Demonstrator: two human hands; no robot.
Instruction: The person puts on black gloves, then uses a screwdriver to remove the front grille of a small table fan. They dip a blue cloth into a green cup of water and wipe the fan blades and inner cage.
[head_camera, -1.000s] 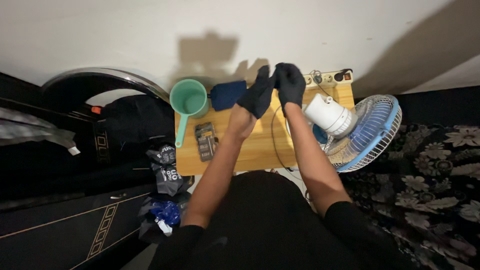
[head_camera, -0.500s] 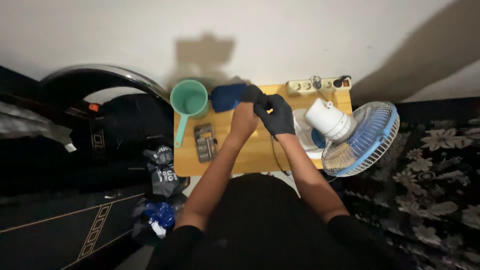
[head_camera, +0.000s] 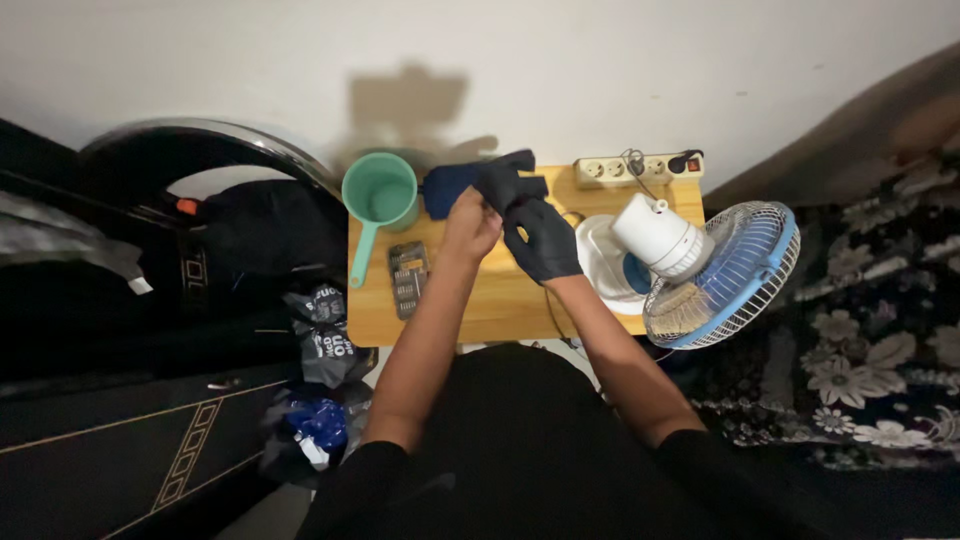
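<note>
The left hand (head_camera: 470, 222) is bare. Its fingers pinch a black glove (head_camera: 503, 178) that hangs loose from them. The glove sits up in the air over the back part of the table (head_camera: 500, 300), just in front of a dark blue pouch (head_camera: 447, 188). So the left grip is closed on the glove.

The right hand (head_camera: 545, 240) wears a black glove of its own. It is just beside the left hand, and the two are very near or touching. Its fingers curl in a bit toward the loose glove, but I cannot tell if the right grip has hold of anything.

The table is small and made of light wood. A green scoop (head_camera: 378, 195) with a long handle stands at the back left corner. The blue pouch lies next to it. A flat dark case of small tool bits (head_camera: 407, 279) lies on the left side of the table, near the left arm. A white power strip (head_camera: 635, 166) lies along the back edge, by the wall, with a plug and wires in it. A thin black wire runs over the table under the right arm.

A fan (head_camera: 725, 270) with a blue and white cage lies tipped at the right edge of the table. Its white motor (head_camera: 660, 235) points up toward the hands. Some dark plastic bags (head_camera: 325, 340) lie on the floor to the left of the table.
</note>
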